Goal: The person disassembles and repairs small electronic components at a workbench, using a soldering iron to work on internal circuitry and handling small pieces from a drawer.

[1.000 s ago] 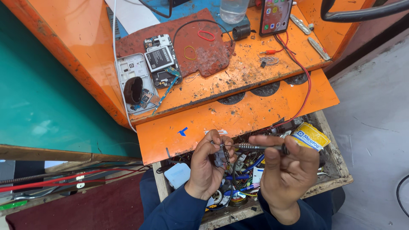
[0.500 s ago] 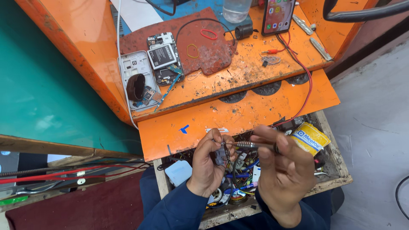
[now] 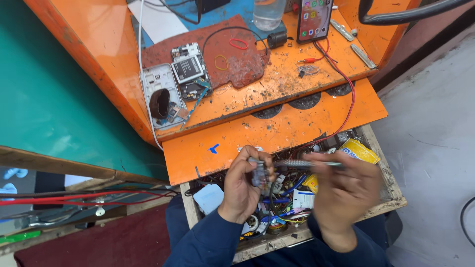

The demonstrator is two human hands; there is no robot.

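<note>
screwdriver [image 3: 302, 163] | axis horizontal | tip toward left hand [image 3: 242, 190]

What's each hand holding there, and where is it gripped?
The left hand pinches a small dark part by its edges at the fingertips. The right hand grips a slim metal tool by its rear end.

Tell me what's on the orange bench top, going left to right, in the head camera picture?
White phone back cover → opened phone with its battery showing → yellow rubber band → red rubber band → clear plastic bottle → lit smartphone → metal tweezers.
</note>
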